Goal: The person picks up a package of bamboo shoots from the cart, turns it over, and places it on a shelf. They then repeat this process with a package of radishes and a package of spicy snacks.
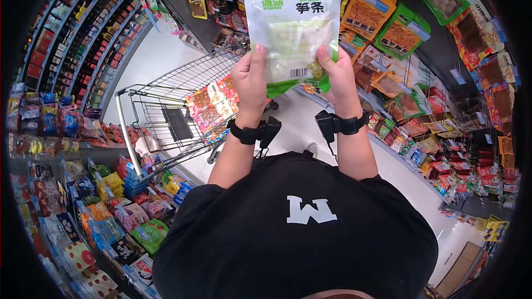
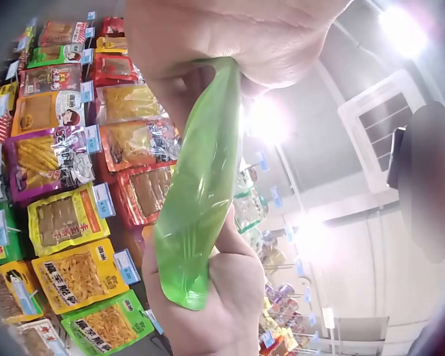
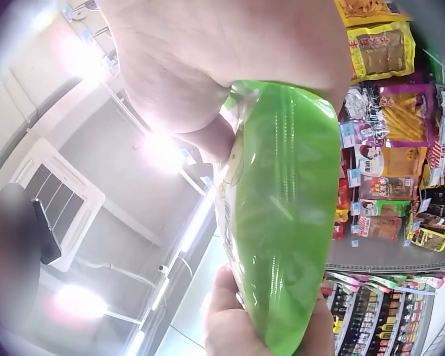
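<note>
Your left hand (image 1: 249, 84) and right hand (image 1: 340, 80) both grasp the white-and-green pouch of bamboo shoot strips (image 1: 292, 36), up in front of your chest. The left thumb presses on its front face near the lower-left corner and the right thumb near the lower-right corner, with the other fingers around the back. The printed front faces you, the barcode (image 1: 298, 72) sits close to the bottom edge, and a hang hole shows at the top edge. From your left wrist, the green bottom panel bulges out between your 2 hands.

Each wrist wears a black strap, the left strap (image 1: 244, 132) and the right strap (image 1: 348, 124); below them is your black T-shirt (image 1: 288, 249) with a white letter on the chest.

Beyond your left forearm stands a wire shopping cart (image 1: 128, 133). Red-and-white snack packs (image 1: 213, 105) lie in it along its near long edge, past the black panel (image 1: 176, 123) on the handle side. On the display rack to your right, an orange pouch (image 1: 368, 6) hangs near the upper edge, with a green pouch (image 1: 402, 32) just beside it. Bagged snacks (image 1: 111, 185) fill the shelves at your lower left. The left wrist view also takes in a white ceiling vent (image 2: 356, 111).
</note>
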`<state>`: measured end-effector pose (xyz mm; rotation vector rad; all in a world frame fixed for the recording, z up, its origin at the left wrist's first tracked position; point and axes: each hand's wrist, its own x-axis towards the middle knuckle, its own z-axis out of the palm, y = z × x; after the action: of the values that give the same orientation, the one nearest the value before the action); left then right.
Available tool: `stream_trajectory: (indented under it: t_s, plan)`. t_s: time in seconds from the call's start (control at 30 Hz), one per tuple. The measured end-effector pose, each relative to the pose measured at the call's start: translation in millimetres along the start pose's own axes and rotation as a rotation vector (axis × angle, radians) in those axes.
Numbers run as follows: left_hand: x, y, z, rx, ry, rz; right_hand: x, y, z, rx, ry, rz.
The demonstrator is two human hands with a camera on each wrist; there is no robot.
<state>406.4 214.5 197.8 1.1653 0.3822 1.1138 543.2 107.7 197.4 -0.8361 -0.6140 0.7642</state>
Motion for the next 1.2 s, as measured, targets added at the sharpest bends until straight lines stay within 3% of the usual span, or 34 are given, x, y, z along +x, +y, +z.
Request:
stream_trajectory:
  t_s: [0.43,0.7,1.2]
  plan:
    - [2.3,11.6,-5.5,-0.02,0.035,0.049,3.0,1.8,10.9,-0.025,-0.049,0.006]
    - [5.1,20.4,-17.6,-0.099,0.023,-0.022,3.5,8.6,27.6,-0.042,-0.033,0.018]
    - [17.4,19.2,-82.5,-0.112,0.002,-0.045,-8.1,39.4,74.3,-0.08,0.004,0.04]
